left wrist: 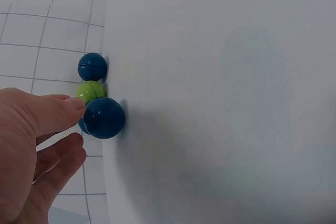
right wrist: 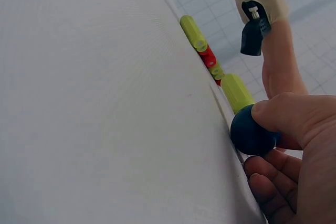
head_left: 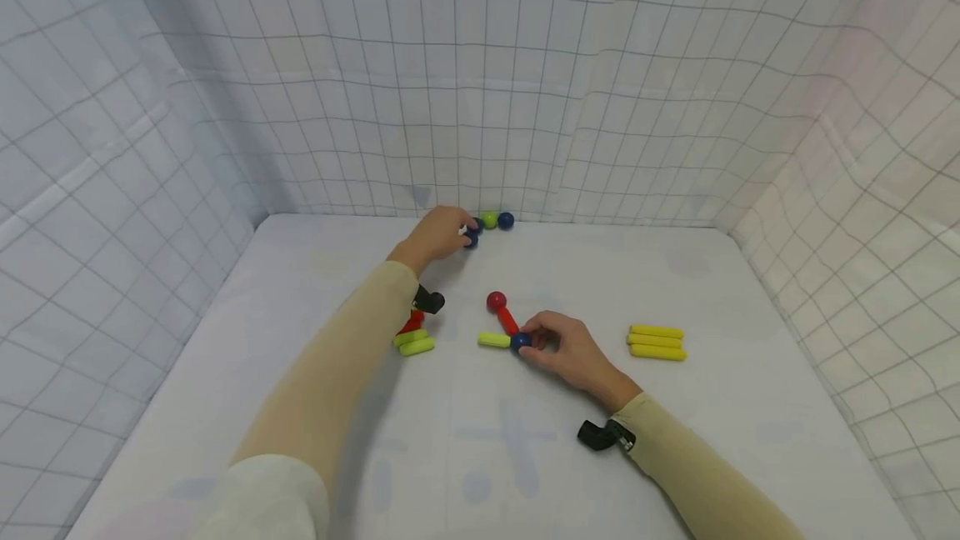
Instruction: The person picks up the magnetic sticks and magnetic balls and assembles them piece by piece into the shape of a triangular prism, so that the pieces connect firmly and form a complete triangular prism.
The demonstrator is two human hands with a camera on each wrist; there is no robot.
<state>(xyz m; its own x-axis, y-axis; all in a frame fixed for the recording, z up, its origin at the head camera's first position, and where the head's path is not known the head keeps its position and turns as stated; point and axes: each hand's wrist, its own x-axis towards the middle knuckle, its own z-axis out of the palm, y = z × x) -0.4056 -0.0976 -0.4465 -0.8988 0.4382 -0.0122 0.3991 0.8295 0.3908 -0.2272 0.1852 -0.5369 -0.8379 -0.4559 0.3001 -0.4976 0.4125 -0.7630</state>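
My right hand [head_left: 566,348] pinches a dark blue ball [right wrist: 252,130] between thumb and fingers, low at the table surface. A light green stick [head_left: 493,340] points left from that ball. A red stick [head_left: 507,322] runs from it up to a red ball [head_left: 497,301]. At the back edge, my left hand [left wrist: 31,145] reaches to a dark blue ball [left wrist: 107,118], thumb tip at its side and the other fingers spread apart from it. Beside this ball are a green ball [head_left: 489,219] and another blue ball [head_left: 506,221], with a further blue one partly hidden.
Several yellow sticks [head_left: 657,342] lie side by side at the right. Left of the middle are light green sticks [head_left: 417,347] and red sticks [head_left: 414,321], partly covered by the left forearm. A gridded white cloth wall [head_left: 510,107] rises behind the table [head_left: 720,290].
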